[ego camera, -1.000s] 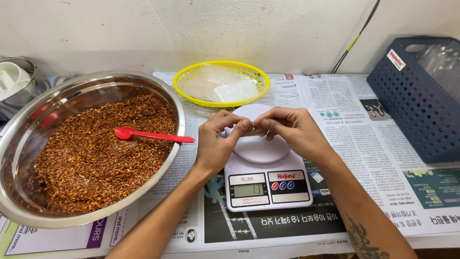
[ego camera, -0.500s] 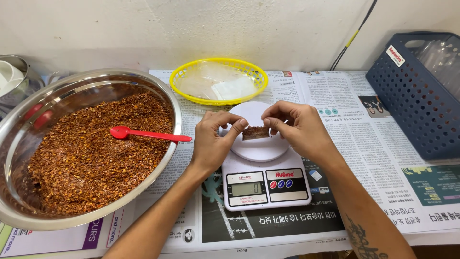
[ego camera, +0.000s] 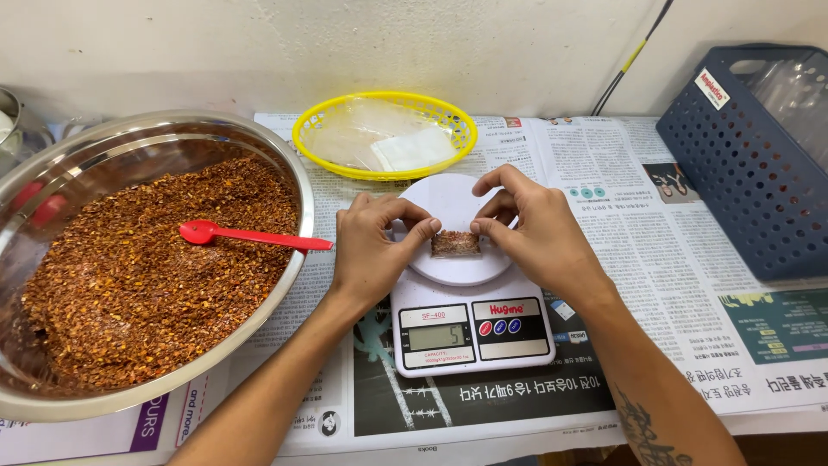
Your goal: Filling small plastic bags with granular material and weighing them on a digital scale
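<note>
Both hands pinch a small clear packet of red flakes [ego camera: 455,244] over the round white plate of a digital kitchen scale [ego camera: 470,332]. My left hand [ego camera: 373,246] grips the packet's left end with thumb and forefinger. My right hand [ego camera: 526,229] holds its right end the same way. The packet lies flat, close above or on the scale plate; I cannot tell which. A large steel bowl [ego camera: 285,168] of red chilli flakes stands to the left, with a red plastic spoon [ego camera: 250,235] resting in it.
A yellow mesh basket [ego camera: 384,138] with clear plastic bags sits behind the scale. A dark blue perforated crate [ego camera: 742,164] stands at the right. Newspaper [ego camera: 655,259] covers the table. A cable [ego camera: 634,60] runs down the wall.
The packet, first hidden between my fingers, has been drawn out flat and lowered toward the scale plate. The view has shifted slightly so everything sits higher and further left.
</note>
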